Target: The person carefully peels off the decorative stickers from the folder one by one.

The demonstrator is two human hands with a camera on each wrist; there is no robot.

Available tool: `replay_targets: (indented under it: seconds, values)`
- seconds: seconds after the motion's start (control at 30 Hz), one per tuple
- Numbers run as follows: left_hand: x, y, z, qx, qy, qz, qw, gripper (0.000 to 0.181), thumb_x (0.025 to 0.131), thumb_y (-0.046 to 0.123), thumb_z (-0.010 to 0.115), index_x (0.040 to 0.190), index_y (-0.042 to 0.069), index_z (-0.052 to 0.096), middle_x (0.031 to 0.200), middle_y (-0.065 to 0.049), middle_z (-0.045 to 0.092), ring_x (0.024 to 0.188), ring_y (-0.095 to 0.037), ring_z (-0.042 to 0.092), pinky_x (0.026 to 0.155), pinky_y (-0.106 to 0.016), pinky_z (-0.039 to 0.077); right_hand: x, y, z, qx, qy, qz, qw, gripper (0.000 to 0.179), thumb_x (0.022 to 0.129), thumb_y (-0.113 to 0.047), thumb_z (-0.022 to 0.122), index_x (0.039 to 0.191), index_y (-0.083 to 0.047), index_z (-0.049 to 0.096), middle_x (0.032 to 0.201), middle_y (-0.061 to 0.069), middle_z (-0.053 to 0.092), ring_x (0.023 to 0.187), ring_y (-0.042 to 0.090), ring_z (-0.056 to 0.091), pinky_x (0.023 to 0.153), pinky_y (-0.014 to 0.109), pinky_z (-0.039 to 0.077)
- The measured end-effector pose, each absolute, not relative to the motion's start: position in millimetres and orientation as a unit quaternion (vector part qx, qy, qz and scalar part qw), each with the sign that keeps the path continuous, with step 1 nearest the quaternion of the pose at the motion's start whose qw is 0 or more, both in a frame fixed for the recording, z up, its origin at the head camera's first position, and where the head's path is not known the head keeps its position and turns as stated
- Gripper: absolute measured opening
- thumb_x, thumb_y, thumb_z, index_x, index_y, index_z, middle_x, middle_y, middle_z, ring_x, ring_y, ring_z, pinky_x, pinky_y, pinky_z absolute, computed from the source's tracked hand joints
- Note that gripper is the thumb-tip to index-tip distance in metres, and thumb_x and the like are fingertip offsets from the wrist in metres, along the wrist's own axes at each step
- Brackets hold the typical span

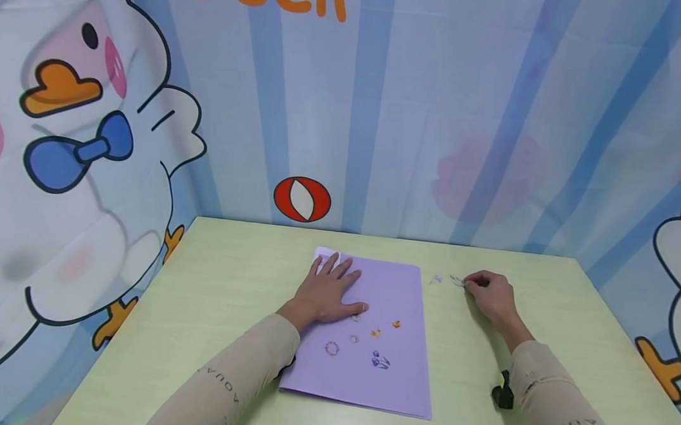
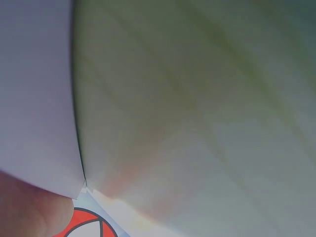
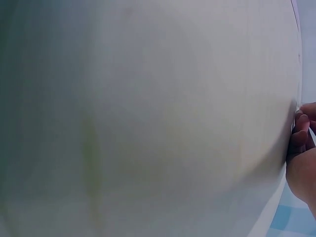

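Note:
My left hand (image 1: 327, 295) rests with spread fingers on the upper left of a purple folder (image 1: 394, 291); part of it shows below the folder's edge in the left wrist view. Small stickers lie on the folder: a purple flower (image 1: 380, 360), orange ones (image 1: 376, 333) and round wreaths (image 1: 331, 348). Right of the folder, my right hand (image 1: 492, 298) pinches the edge of a small clear sticker (image 1: 455, 280) with dark line drawing, low over the table. Its fingers (image 3: 300, 136) appear curled at the right edge of the right wrist view.
Between the folder and the right hand a small pale purple sticker (image 1: 437, 279) lies on the light wooden table (image 1: 229, 277). A black wrist device (image 1: 502, 392) sits by the right sleeve. Behind the table hangs a blue striped cloth (image 1: 413, 114) with duck prints.

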State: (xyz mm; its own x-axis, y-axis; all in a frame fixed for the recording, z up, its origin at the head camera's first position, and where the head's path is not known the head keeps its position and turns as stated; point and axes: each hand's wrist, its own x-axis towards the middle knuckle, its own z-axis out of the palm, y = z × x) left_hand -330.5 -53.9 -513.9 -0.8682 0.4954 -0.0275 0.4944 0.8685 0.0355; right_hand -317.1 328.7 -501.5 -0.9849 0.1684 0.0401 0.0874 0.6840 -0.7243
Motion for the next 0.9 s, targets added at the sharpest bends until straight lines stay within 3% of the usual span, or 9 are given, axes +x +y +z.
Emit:
replay_targets:
  seconds: [0.57, 0.9]
  values:
    - [-328.9, -49.3, -510.7, 0.261, 0.965, 0.023, 0.024, 0.092, 0.096, 0.084, 0.037, 0.169, 0.029, 0.030, 0.178, -0.003, 0.016, 0.164, -0.035, 0.002, 0.129, -0.059, -0.001, -317.1, 334.9, -500.1, -0.080, -0.912, 0.400, 0.045, 0.022, 0.106, -0.016, 0.063, 0.116, 0.002, 0.071, 0.110, 0.017, 0.066, 0.099, 0.029, 0.058, 0.079, 0.035, 0.046]
    - [-325.1, -56.1, -500.6, 0.270, 0.960, 0.076, 0.007, 0.088, 0.096, 0.079, 0.045, 0.166, 0.026, 0.039, 0.176, -0.007, 0.022, 0.164, -0.037, 0.006, 0.129, -0.060, 0.004, -318.5, 332.9, -503.0, -0.079, -0.905, 0.416, 0.043, 0.024, 0.106, -0.016, 0.062, 0.120, 0.002, 0.068, 0.109, 0.015, 0.065, 0.097, 0.025, 0.055, 0.077, 0.033, 0.046]
